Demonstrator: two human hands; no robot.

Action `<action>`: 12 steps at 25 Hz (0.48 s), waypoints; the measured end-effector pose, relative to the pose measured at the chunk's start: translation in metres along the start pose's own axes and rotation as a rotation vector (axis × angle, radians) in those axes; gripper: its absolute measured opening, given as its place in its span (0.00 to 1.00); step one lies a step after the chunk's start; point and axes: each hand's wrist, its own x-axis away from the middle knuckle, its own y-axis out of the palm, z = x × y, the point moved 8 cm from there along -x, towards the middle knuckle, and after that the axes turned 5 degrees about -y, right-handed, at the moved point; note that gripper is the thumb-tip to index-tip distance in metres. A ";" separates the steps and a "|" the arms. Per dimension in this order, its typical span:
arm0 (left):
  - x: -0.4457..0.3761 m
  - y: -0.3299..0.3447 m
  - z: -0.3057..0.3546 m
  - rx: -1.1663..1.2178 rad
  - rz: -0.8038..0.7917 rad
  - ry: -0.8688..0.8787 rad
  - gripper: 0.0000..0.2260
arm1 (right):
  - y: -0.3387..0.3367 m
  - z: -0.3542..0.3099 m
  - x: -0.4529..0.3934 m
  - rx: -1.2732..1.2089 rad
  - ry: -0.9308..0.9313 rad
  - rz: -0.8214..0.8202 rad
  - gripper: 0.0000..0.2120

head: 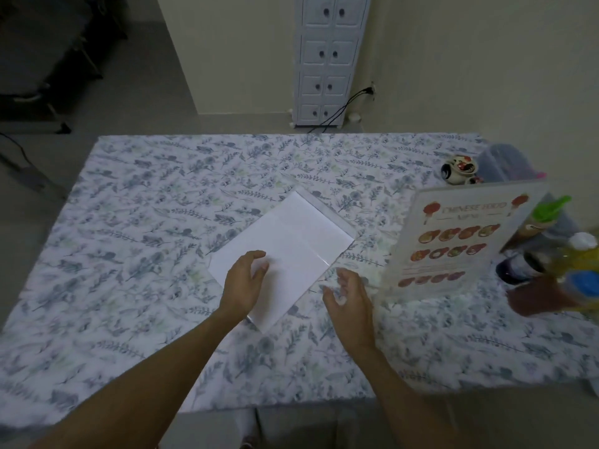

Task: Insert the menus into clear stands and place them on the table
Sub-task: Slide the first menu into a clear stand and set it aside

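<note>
A clear stand with a white sheet in it lies flat and slanted on the middle of the flowered tablecloth. My left hand hovers over the sheet's near left corner, fingers curled and apart. Just right of the sheet's near edge is my right hand, open, holding nothing. At the right stands an upright clear stand with a Chinese food menu in it, facing me.
Several bottles crowd the table's right edge behind the upright menu. A small painted ceramic jar and a dark plastic container sit at the far right. A white drawer cabinet stands against the wall beyond the table.
</note>
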 end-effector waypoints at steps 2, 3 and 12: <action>-0.027 -0.023 -0.015 -0.046 -0.004 0.012 0.17 | 0.033 0.008 -0.002 -0.077 0.168 0.057 0.25; -0.039 -0.031 -0.020 -0.071 -0.013 0.020 0.18 | 0.048 0.012 -0.002 -0.103 0.244 0.091 0.27; -0.096 -0.024 -0.027 -0.293 -0.108 0.061 0.11 | 0.102 0.007 0.005 -0.102 0.524 0.330 0.32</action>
